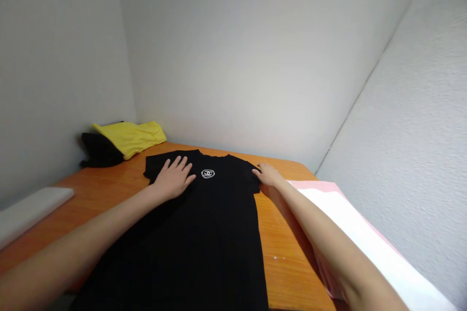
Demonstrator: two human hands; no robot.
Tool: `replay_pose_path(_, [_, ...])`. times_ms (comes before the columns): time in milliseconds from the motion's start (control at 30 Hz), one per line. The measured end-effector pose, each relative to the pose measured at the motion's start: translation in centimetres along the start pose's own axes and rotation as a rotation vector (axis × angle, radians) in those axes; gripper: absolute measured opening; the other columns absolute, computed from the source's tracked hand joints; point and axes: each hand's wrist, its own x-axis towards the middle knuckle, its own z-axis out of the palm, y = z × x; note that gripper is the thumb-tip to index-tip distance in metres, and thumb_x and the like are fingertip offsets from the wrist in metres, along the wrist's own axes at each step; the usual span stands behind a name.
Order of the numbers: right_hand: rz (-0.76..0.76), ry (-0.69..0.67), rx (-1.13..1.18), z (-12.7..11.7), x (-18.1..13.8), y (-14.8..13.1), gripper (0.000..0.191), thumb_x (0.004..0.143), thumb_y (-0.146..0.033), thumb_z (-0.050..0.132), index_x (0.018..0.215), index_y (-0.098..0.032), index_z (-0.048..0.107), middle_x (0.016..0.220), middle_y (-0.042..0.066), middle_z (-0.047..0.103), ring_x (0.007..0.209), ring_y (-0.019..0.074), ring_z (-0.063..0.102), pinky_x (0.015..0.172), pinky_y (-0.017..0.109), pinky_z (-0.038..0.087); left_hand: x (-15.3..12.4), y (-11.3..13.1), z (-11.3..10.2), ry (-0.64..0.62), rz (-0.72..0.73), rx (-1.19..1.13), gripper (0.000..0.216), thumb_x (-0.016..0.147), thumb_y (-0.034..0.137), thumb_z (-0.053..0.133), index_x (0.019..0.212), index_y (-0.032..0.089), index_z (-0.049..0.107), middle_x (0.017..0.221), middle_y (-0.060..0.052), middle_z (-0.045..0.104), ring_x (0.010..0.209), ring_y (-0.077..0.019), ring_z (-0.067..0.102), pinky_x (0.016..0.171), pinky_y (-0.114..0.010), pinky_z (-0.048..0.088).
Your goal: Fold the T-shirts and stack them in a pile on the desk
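Note:
A black T-shirt point(219, 223) lies spread on the wooden table, its neckline toward the back wall. A round white logo point(207, 173) shows on its chest. My left hand point(175, 178) rests flat on the upper left of the shirt, fingers spread. At the shirt's right sleeve is my right hand point(267, 175), thumb and fingers at the sleeve edge. Whether those fingers pinch the cloth is hard to make out. The shirt's lower end runs out of view at the bottom.
A yellow cloth point(136, 137) and a black cloth point(100, 149) lie heaped in the back left corner. White and pink fabric point(350, 223) covers the right side. On the left sits a white slab-like object point(34, 211). Walls enclose the wooden table point(288, 262).

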Motion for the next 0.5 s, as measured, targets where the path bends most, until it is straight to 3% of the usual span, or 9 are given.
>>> replay_pose_path(133, [0.057, 0.035, 0.011, -0.4, -0.5, 3.3, 0.043, 0.096, -0.04, 0.045, 0.128, -0.013, 0.056, 0.129, 0.019, 0.058, 0.122, 0.0273, 0.052, 0.099, 0.037, 0.038, -7.6, 7.2, -2.6, -0.013, 0.302, -0.148, 0.055, 0.098, 0.052, 0.032, 0.141, 0.021, 0.048, 0.152, -0.01, 0.037, 0.142, -0.0291, 0.03, 0.115, -0.051, 0.023])
replay_pose_path(200, [0.075, 0.036, 0.026, -0.1, -0.7, 3.9, 0.04, 0.097, -0.039, 0.043, 0.122, -0.013, 0.059, 0.121, 0.018, 0.062, 0.116, 0.0259, 0.056, 0.096, 0.035, 0.04, -11.3, 11.7, -3.1, 0.103, 0.504, -0.216, 0.052, 0.097, 0.051, 0.04, 0.142, 0.026, 0.044, 0.152, -0.007, 0.039, 0.139, -0.0252, 0.038, 0.112, -0.044, 0.031])
replay_pose_path(267, [0.092, 0.04, 0.04, 0.6, -0.9, 3.8, 0.04, 0.098, -0.041, 0.04, 0.114, -0.013, 0.063, 0.116, 0.017, 0.064, 0.111, 0.0252, 0.058, 0.092, 0.033, 0.041, -13.9, 16.0, -2.4, 0.33, 0.67, -0.213, 0.046, 0.095, 0.044, 0.047, 0.137, 0.025, 0.049, 0.144, -0.005, 0.05, 0.13, -0.021, 0.048, 0.105, -0.035, 0.039])
replay_pose_path(367, [0.139, 0.088, 0.05, 1.8, -1.1, 2.8, 0.045, 0.099, -0.044, 0.036, 0.109, -0.011, 0.065, 0.118, 0.02, 0.061, 0.113, 0.0284, 0.056, 0.093, 0.039, 0.04, -15.4, 20.9, -0.2, 0.627, 0.654, -0.151, 0.025, 0.094, 0.024, 0.051, 0.117, 0.024, 0.061, 0.118, -0.002, 0.069, 0.105, -0.017, 0.062, 0.083, -0.027, 0.048])
replay_pose_path(500, [0.206, 0.182, 0.096, 2.9, -1.4, 1.8, 0.041, 0.094, -0.041, 0.046, 0.115, -0.01, 0.062, 0.123, 0.024, 0.056, 0.12, 0.0344, 0.049, 0.096, 0.048, 0.037, -15.0, 22.9, 1.8, 0.649, 0.557, -0.164, 0.015, 0.09, 0.014, 0.051, 0.096, 0.018, 0.065, 0.089, -0.003, 0.07, 0.071, -0.0153, 0.06, 0.052, -0.027, 0.039])
